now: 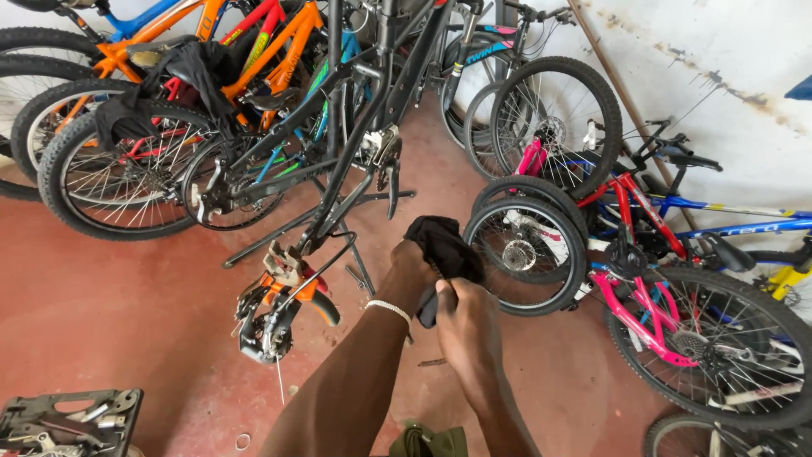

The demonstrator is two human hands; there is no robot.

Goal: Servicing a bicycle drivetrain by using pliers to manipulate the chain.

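Both of my hands meet in the middle of the view around a black cloth (440,244). My left hand (409,272), with a white bead bracelet on its wrist, grips the cloth from the left. My right hand (463,320) closes on the cloth's lower part, where a dark object is wrapped; what it is cannot be made out. To the left, a black bicycle frame (355,144) without a rear wheel hangs on a repair stand (338,222). Its rear derailleur (269,326) dangles low.
Orange and blue bicycles (169,101) stand packed at the back left. Pink, red and blue bicycles (643,254) lean against the white wall at the right. A grey tool tray (68,421) lies on the red floor at the bottom left. Small parts lie by my feet.
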